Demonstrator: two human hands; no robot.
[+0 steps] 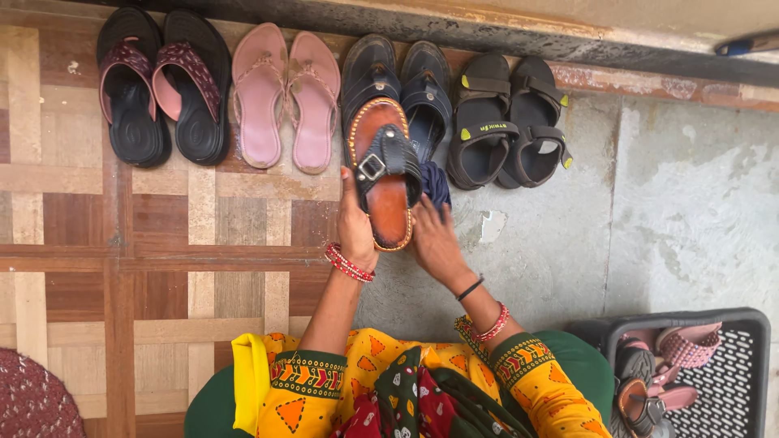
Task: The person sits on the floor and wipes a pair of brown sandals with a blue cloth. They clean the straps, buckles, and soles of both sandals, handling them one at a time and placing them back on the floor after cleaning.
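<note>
My left hand (pixel 355 225) grips the heel end of a brown sandal (pixel 385 195) with a black buckled strap and beaded edge, held above the floor with its toe pointing away from me. My right hand (pixel 436 241) presses a dark blue cloth (pixel 436 183) against the sandal's right side. Just beyond the sandal, a pair of dark blue sandals (pixel 402 77) lies in a row of footwear along the wall.
The row also holds black and maroon slippers (pixel 162 85), pink flip-flops (pixel 286 97) and black strapped sandals (pixel 510 122). A black crate (pixel 730 381) with more sandals sits at the lower right. A woven mat (pixel 32 401) lies at the lower left.
</note>
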